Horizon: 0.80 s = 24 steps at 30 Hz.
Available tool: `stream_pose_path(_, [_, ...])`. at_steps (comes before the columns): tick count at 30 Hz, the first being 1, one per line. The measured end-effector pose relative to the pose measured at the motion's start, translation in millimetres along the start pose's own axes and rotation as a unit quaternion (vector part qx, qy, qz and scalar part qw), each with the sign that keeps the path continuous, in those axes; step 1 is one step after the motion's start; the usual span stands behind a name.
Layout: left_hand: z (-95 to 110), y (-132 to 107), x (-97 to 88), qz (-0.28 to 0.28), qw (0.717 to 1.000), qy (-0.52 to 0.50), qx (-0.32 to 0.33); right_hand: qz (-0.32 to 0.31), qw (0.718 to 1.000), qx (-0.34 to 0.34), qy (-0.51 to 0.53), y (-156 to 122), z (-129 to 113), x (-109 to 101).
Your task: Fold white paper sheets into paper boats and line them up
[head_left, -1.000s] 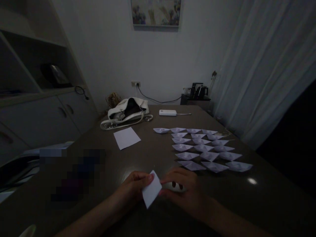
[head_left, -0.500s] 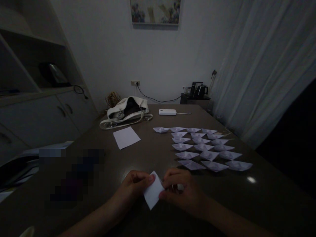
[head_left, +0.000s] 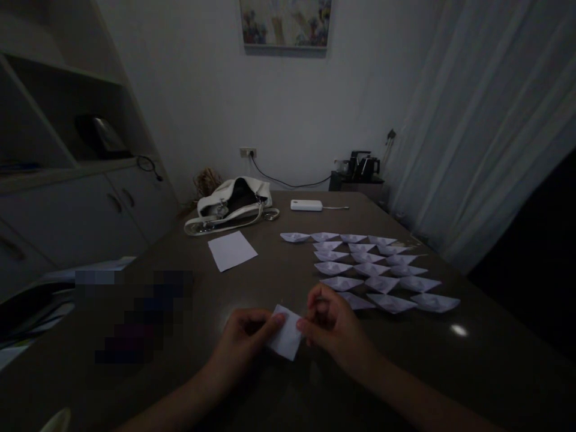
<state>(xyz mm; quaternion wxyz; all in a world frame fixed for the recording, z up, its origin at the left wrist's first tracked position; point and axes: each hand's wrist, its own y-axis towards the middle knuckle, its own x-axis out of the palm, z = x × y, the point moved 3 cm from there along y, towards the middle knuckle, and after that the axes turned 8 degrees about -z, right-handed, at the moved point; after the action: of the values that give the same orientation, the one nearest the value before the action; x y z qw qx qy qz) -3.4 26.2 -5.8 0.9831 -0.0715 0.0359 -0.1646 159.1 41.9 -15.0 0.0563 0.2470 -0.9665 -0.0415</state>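
Note:
A small folded white paper is pinched between both my hands just above the dark table near its front edge. My left hand grips the paper's left edge with thumb and fingers closed. My right hand holds its right side, fingers curled. Just beyond my right hand lie several folded white paper boats in rows. A flat white paper sheet lies farther back, left of the boats.
A white handbag and a white power bank with its cable sit at the table's far end. Cabinets and shelves stand at the left, a curtain at the right. Papers lie at the left edge.
The paper has tipped from standing upright on a corner to lying flatter and lower between my hands. My right hand has lifted and moved slightly toward the boats.

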Motion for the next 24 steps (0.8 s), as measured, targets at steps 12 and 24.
stream_pose_path(12, [-10.6, 4.3, 2.7, -0.05, 0.999, 0.016, 0.005, -0.043, 0.993, 0.085, -0.075, -2.9, 16.9, 10.1])
stream_pose_path(24, [-10.0, 6.3, -0.7, -0.066, 0.997, 0.047, 0.006, -0.048, 0.986, 0.089, -0.132, -1.7, 17.8, 3.3])
